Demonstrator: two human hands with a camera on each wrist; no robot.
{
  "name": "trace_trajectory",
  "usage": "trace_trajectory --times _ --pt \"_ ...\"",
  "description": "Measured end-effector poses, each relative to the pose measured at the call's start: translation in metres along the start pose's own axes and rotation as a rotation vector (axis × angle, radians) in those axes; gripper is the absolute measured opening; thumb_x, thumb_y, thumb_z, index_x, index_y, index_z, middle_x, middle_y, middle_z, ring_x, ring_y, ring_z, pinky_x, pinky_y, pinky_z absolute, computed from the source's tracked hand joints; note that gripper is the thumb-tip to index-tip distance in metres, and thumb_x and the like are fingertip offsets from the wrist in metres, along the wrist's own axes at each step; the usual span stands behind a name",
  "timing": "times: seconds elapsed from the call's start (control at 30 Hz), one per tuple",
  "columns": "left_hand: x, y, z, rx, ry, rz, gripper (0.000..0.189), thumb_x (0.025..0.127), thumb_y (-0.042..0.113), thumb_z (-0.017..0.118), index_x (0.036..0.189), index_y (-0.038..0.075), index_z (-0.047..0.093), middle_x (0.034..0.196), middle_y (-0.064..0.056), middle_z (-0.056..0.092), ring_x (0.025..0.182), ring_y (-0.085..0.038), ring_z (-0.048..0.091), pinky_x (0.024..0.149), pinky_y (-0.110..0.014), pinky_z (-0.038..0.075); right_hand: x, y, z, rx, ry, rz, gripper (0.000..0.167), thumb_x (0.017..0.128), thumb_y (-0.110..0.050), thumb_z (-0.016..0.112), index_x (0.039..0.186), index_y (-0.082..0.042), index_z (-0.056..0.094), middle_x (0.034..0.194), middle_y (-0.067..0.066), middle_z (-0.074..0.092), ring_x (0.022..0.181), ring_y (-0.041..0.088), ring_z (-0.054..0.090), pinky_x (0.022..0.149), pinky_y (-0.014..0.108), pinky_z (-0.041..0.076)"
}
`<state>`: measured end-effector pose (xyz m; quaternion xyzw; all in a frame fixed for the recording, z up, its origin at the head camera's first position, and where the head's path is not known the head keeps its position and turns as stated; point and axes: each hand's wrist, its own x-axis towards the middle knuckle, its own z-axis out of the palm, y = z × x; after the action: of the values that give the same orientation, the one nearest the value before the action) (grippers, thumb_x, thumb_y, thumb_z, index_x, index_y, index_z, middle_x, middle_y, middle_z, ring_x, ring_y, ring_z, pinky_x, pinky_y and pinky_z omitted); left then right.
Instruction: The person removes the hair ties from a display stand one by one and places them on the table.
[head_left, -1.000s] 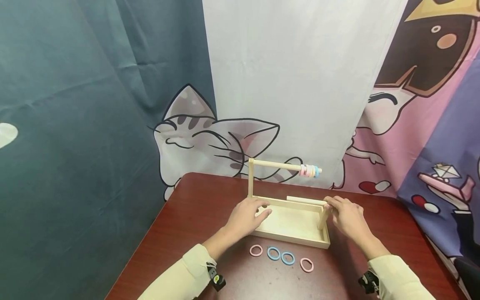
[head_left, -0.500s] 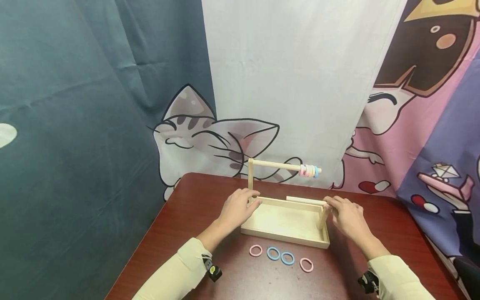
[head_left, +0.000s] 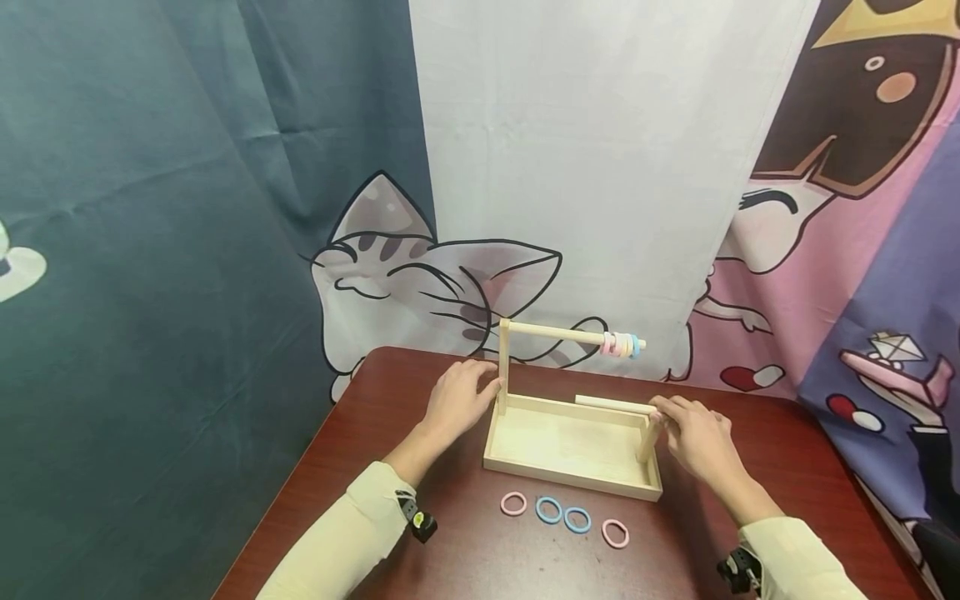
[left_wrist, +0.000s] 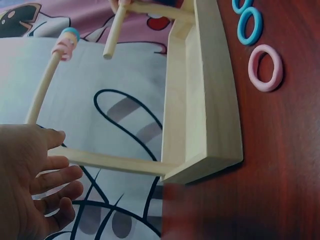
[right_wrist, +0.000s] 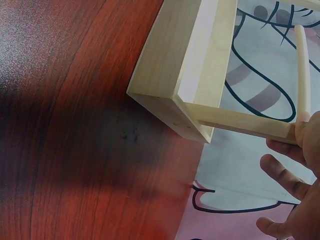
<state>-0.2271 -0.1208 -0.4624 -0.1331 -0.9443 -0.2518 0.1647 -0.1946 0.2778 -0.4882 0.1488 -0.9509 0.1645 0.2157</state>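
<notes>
A pale wooden tray (head_left: 570, 479) carries a tall post (head_left: 504, 358) at its left end and a short post (head_left: 647, 442) at its right. From the tall post a dowel (head_left: 555, 332) reaches right, with several pink, cream and blue rings (head_left: 621, 344) near its free end. My left hand (head_left: 457, 398) is beside the tall post, thumb tip right at it; the left wrist view shows its other fingers loosely bent. My right hand (head_left: 697, 433) pinches the top of the short post, where a second dowel (head_left: 611, 403) points left. Its other fingers spread apart (right_wrist: 285, 177).
In front of the tray lie a pink ring (head_left: 513, 503), two blue rings (head_left: 562, 515) and another pink ring (head_left: 615, 533) on the dark red table (head_left: 442, 542). A printed cloth (head_left: 615, 167) with cartoon figures hangs behind the table.
My left hand has moved left and back, from over the tray's left end to the outer side of the tall post. The right hand has kept its hold on the short post.
</notes>
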Motion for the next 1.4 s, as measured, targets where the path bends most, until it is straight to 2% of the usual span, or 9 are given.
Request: trace_trajectory --times 0.23,0.43,0.57,0.73,0.87,1.07,1.2,1.4 --pt "0.015 -0.005 -0.004 -0.034 0.054 -0.02 0.041 0.108 0.04 0.072 0.138 0.013 0.076 0.135 -0.007 0.079 0.126 -0.033 0.071 0.107 -0.054 0.057 -0.002 -0.002 -0.002 0.018 -0.013 0.016 0.023 0.104 -0.01 0.073 0.126 -0.01 0.078 0.111 0.012 0.08 0.104 0.044 0.072 0.086 0.08 0.047" --pt "0.028 -0.005 -0.006 -0.082 0.084 -0.028 0.05 0.11 0.045 0.067 0.147 0.012 0.07 0.136 -0.008 0.077 0.126 -0.033 0.069 0.106 -0.054 0.056 -0.003 -0.001 -0.003 0.043 -0.099 0.067 0.028 0.108 -0.022 0.07 0.134 -0.011 0.076 0.121 0.015 0.079 0.116 0.045 0.069 0.092 0.081 0.044" --pt "0.036 -0.003 -0.007 -0.128 0.087 -0.019 0.052 0.11 0.046 0.066 0.152 0.014 0.066 0.141 -0.01 0.075 0.127 -0.032 0.067 0.104 -0.054 0.057 -0.003 -0.001 -0.003 0.055 -0.104 0.078 0.03 0.111 -0.029 0.068 0.134 -0.012 0.076 0.125 0.016 0.078 0.12 0.046 0.067 0.094 0.081 0.043" --pt "0.047 0.002 -0.005 -0.164 0.09 -0.003 0.052 0.11 0.045 0.067 0.155 0.018 0.064 0.142 -0.007 0.074 0.123 -0.029 0.066 0.1 -0.052 0.057 0.001 -0.001 -0.005 0.056 -0.062 0.06 0.034 0.109 -0.029 0.07 0.136 -0.009 0.075 0.129 0.02 0.077 0.123 0.049 0.067 0.091 0.078 0.045" --pt "0.054 0.005 -0.005 -0.193 0.088 0.006 0.054 0.11 0.043 0.068 0.157 0.018 0.062 0.142 -0.008 0.073 0.124 -0.032 0.067 0.102 -0.053 0.057 0.006 -0.003 -0.008 0.07 -0.013 0.024 0.037 0.106 -0.025 0.075 0.137 -0.005 0.074 0.131 0.024 0.076 0.123 0.051 0.068 0.088 0.076 0.047" --pt "0.059 0.006 -0.005 -0.244 0.084 0.033 0.054 0.108 0.041 0.07 0.157 0.018 0.062 0.143 -0.011 0.073 0.124 -0.036 0.07 0.102 -0.055 0.057 0.017 -0.006 -0.013 0.117 0.038 -0.043 0.041 0.102 -0.018 0.08 0.138 0.001 0.072 0.13 0.027 0.076 0.121 0.054 0.071 0.096 0.076 0.051" --pt "0.064 0.007 -0.005 -0.264 0.102 0.05 0.051 0.109 0.042 0.069 0.155 0.02 0.064 0.138 -0.009 0.074 0.121 -0.032 0.072 0.099 -0.054 0.059 0.026 -0.006 -0.016 0.162 0.077 -0.066 0.043 0.1 -0.014 0.082 0.138 0.003 0.071 0.125 0.027 0.078 0.118 0.054 0.073 0.101 0.07 0.054" --pt "0.07 0.011 -0.004 -0.312 0.119 0.05 0.042 0.108 0.039 0.07 0.144 0.017 0.071 0.13 -0.007 0.077 0.118 -0.029 0.075 0.1 -0.05 0.06 0.041 -0.01 -0.023 0.211 0.143 -0.087 0.046 0.097 -0.009 0.084 0.139 0.004 0.07 0.113 0.023 0.081 0.106 0.049 0.078 0.094 0.066 0.059"
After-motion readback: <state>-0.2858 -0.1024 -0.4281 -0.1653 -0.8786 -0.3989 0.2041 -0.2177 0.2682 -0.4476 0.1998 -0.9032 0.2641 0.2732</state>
